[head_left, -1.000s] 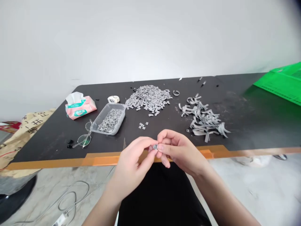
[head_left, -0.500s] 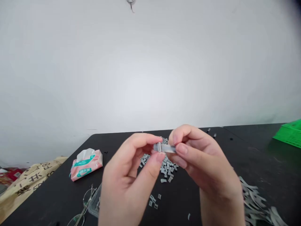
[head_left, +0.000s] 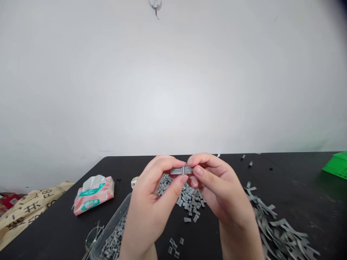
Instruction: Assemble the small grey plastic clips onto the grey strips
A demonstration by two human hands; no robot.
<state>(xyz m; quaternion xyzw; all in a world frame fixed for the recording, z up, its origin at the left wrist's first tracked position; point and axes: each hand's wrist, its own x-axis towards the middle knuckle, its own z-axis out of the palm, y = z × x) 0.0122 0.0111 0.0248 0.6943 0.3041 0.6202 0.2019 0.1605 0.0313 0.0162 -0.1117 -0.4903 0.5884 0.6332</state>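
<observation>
My left hand [head_left: 154,202] and my right hand [head_left: 219,191] are raised over the black table [head_left: 298,195], fingertips pinched together from both sides on a small grey strip with a clip on it [head_left: 182,170]. Behind the hands lies a pile of small grey clips [head_left: 189,198]. At the right lies a heap of grey strips [head_left: 276,227]. A clear plastic tray [head_left: 114,231] with grey clips in it sits at the lower left, partly hidden by my left wrist.
A pink tissue pack [head_left: 93,194] lies at the left of the table, with glasses [head_left: 93,238] in front of it. A green crate [head_left: 336,166] shows at the far right edge. A printed sack [head_left: 24,213] lies beyond the table's left side.
The view has tilted up towards the wall. My hands have risen from the table's front edge, still pinching the grey piece between them, and have drawn the strip through the clip.
</observation>
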